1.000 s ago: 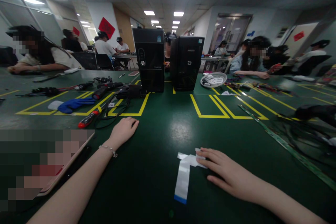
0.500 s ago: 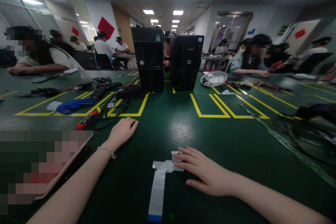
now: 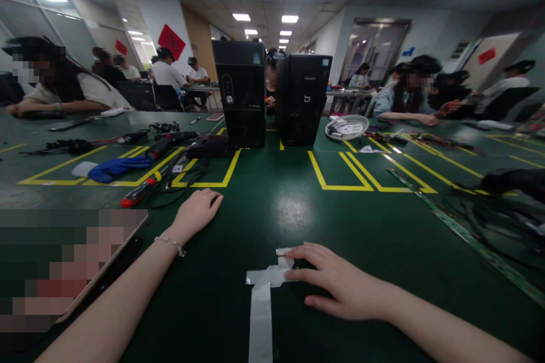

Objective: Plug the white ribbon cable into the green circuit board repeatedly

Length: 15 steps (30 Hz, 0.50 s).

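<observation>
Pale flat strips (image 3: 260, 317) lie joined on the green table (image 3: 255, 221) near its front edge. At their upper right end my right hand (image 3: 327, 281) rests, fingers apart, with fingertips on the pale piece. Further left and higher up, my left hand (image 3: 198, 210) lies on the table; its fingers curl down and their tips are hidden, so what is under them does not show. A red and black screwdriver (image 3: 138, 193) and a black cable (image 3: 170, 201) are to the left of my left hand.
Two black computer towers (image 3: 240, 96) (image 3: 304, 102) stand ahead. A white basket (image 3: 347, 127) sits right of them. A blue glove (image 3: 119, 169) and cables lie left; a long green strip (image 3: 464, 232) and black cables lie right. People sit around other parts of the room.
My right hand's fingers have shifted and spread on the pale piece. The long strip has swung slightly right at its lower end. My left hand has hardly moved.
</observation>
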Tool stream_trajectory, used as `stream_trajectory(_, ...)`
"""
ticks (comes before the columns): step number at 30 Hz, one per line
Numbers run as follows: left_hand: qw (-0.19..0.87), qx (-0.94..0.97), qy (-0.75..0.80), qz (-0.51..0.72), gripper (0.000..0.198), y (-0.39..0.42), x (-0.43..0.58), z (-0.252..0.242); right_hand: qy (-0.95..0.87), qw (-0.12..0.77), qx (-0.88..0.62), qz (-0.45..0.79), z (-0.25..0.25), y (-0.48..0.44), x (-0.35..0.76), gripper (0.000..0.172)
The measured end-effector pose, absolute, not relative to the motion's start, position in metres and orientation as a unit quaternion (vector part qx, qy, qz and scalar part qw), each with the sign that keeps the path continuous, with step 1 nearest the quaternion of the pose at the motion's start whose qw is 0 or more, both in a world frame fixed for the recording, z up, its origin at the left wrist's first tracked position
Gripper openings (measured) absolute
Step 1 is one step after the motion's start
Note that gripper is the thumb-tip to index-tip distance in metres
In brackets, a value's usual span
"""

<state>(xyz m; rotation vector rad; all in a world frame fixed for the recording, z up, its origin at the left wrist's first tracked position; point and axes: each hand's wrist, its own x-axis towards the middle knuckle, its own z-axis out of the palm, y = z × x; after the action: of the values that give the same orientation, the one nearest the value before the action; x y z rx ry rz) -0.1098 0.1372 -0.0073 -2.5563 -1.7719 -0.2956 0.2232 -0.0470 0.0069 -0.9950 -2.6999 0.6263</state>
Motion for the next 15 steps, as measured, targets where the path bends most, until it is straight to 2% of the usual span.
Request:
stream_trajectory(5,0.011,-0.819,-0.567,-0.091,0.026,0.136,-0.108,-0.006,-0.909,0.102,-0.368,0.17,0.008,-0.042,0.233,0.053)
stream_trajectory(9,0.011,-0.819,-0.567,-0.09,0.026,0.138,-0.109,-0.007,-0.797,0.099,-0.596,-0.01,0.01,-0.009,0.283,0.053)
stream_trajectory(15,0.017,-0.821,-0.563,-0.09,0.026,0.138,-0.11,-0.008,-0.525,0.099,-0.839,-0.104,0.012,0.022,0.402,0.066)
